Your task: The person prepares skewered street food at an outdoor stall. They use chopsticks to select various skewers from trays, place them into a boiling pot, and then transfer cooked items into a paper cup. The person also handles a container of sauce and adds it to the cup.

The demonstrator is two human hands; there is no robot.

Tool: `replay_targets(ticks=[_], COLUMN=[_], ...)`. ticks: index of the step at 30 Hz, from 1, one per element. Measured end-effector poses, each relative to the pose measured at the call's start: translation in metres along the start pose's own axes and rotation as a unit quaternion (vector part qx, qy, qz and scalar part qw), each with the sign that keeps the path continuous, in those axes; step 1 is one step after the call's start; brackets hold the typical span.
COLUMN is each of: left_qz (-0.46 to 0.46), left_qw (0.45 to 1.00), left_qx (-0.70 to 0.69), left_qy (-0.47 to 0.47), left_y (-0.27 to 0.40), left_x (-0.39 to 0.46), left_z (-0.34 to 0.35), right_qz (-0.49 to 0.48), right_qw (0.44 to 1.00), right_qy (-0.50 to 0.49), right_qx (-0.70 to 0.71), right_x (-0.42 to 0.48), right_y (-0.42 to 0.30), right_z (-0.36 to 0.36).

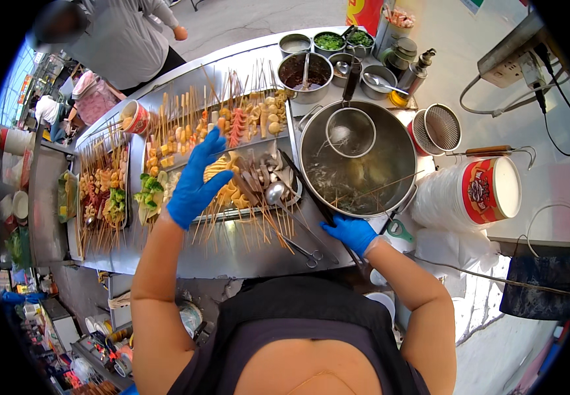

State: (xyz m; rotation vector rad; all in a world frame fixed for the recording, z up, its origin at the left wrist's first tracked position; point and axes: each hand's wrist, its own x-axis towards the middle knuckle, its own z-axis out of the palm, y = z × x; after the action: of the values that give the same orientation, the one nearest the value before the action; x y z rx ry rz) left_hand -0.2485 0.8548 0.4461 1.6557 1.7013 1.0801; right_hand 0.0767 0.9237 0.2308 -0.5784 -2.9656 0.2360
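Note:
My left hand (198, 180), in a blue glove, is raised over the trays of skewers with its fingers apart and nothing in it. Below it lie broccoli skewers (149, 187) and folded yellow tofu-skin skewers (233, 190). My right hand (355, 235), also gloved in blue, is closed around long black chopsticks (309, 183) at the near side of a steel pot (304, 163). Cloudy broth (359, 180) fills the pot, with a few bamboo skewers (381, 188) in it. A wire strainer (351, 132) with white noodles hangs inside the pot's far side.
A steel ladle (276, 192) and scissors (309, 256) lie by the front tray. Sauce pots (305, 76), chopped greens (329, 41) and an oil bottle (410, 76) stand behind. Stacked paper cups (482, 190) lie to the right, below a power strip (504, 69). A person (117, 44) stands across the counter.

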Motion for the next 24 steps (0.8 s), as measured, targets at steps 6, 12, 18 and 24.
replay_targets(ticks=[6,12,18,24], left_qz=[-0.209,-0.307,-0.315,-0.285], left_qw=[0.933,0.850,0.897,0.957], left_qx=[-0.119,-0.222,-0.206,0.006], left_qy=[0.267,0.365,0.231,0.058], left_y=[-0.048,-0.068,-0.069,-0.066], left_x=[-0.156,-0.203,-0.161,-0.090], left_z=[-0.016,0.024,0.060,0.093], right_qz=[-0.024,0.282,0.306,0.358], right_qw=[0.992,0.711,0.729,0.763], right_qy=[-0.006,0.075,0.348,0.261], right_qx=[0.125,0.640,0.504,0.471], right_x=[0.007,-0.020,-0.016,0.016], right_y=[-0.017,-0.024,0.028,0.063], right_z=[-0.049,-0.111,-0.128,-0.104])
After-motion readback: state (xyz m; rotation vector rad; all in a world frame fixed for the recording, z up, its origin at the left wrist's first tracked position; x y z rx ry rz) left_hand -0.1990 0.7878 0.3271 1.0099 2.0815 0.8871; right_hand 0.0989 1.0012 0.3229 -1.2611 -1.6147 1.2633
